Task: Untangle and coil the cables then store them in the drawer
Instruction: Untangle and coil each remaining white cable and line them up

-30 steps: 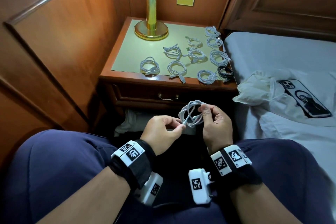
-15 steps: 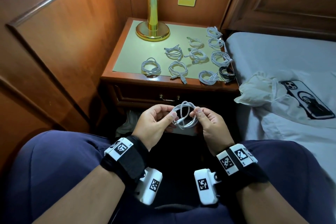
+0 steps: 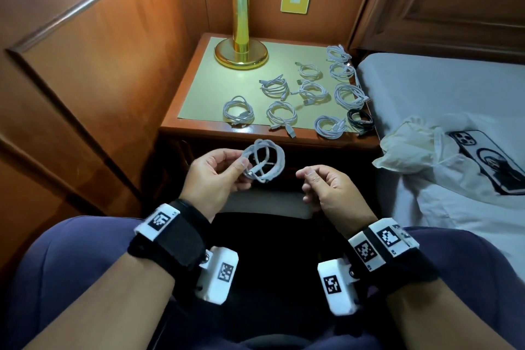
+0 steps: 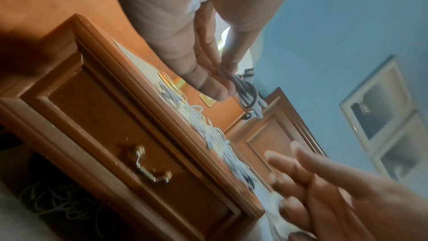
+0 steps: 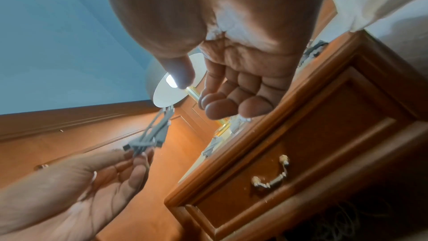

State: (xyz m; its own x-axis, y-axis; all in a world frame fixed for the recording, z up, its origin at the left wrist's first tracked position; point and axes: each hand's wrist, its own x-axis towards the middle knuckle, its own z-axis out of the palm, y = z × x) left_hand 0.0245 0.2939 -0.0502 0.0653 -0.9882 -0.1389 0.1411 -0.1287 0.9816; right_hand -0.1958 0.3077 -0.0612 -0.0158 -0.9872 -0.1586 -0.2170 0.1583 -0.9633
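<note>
White coiled cable (image 3: 262, 162) pinched by left hand (image 3: 216, 176) | right hand (image 3: 326, 187) loosely curled, empty | advice: keep loops pinched, set near nightstand (image 3: 199, 128) front edge.

The head camera looks forward and down over the lap at the worktop (image 3: 196, 71). Each wrist camera sits close under its palm, tilted upward, somewhat blurred. Both share the drawer (image 4: 111, 135) front, seemingly shut, and the opposite hand.
</note>
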